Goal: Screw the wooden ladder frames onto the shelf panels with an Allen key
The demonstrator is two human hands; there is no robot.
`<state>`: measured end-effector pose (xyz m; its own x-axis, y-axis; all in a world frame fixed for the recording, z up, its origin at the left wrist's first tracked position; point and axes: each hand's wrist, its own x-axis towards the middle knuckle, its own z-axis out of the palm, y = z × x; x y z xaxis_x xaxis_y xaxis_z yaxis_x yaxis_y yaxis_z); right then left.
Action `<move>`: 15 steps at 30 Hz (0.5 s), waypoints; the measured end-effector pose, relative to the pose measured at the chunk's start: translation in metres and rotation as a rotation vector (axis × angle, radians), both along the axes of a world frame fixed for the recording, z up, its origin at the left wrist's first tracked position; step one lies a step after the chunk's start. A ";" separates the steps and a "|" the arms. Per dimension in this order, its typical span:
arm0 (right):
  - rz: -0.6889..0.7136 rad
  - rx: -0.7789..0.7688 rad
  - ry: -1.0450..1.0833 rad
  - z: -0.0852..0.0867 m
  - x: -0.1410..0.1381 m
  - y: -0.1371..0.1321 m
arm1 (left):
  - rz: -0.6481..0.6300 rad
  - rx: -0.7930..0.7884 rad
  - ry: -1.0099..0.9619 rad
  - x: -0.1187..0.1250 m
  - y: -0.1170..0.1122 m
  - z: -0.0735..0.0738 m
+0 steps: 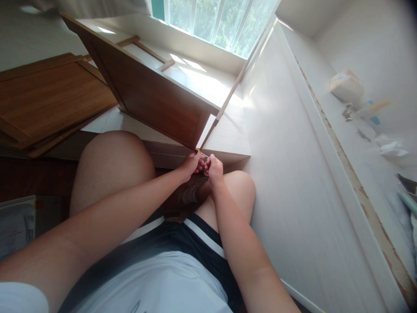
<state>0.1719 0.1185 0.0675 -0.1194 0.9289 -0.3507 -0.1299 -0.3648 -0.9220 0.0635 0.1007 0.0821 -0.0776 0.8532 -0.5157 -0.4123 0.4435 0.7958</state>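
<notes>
My left hand (191, 164) and my right hand (215, 168) meet between my knees, fingers pinched together on something small I cannot make out. They sit at the near corner of a white furniture panel (228, 134), where a thin wooden strip (234, 87) ends. A dark brown panel (146, 93) stands tilted just beyond the hands. My shoe (190, 193) shows below them.
A tall white board (293, 182) runs along my right side. Brown wooden panels (48, 100) lie stacked at the left. A window (215, 21) is ahead. A ledge on the right holds a beige block (347, 86), metal fittings (348, 114) and crumpled paper (392, 148). A printed sheet (16, 226) lies at the left.
</notes>
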 end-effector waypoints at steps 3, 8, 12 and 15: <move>0.008 0.074 -0.071 -0.001 -0.002 -0.001 | 0.011 -0.003 -0.010 -0.001 0.000 0.000; 0.034 0.062 -0.010 0.004 -0.003 -0.001 | 0.033 0.013 -0.035 -0.002 -0.001 0.002; 0.055 0.040 0.063 0.007 -0.003 -0.002 | 0.066 0.038 -0.070 -0.003 -0.002 0.000; 0.071 0.035 0.098 0.005 -0.004 -0.002 | 0.083 0.043 -0.095 -0.004 -0.002 -0.002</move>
<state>0.1681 0.1160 0.0729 -0.2176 0.9283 -0.3014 -0.1948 -0.3439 -0.9186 0.0597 0.0987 0.0800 -0.1018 0.8675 -0.4870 -0.5206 0.3707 0.7691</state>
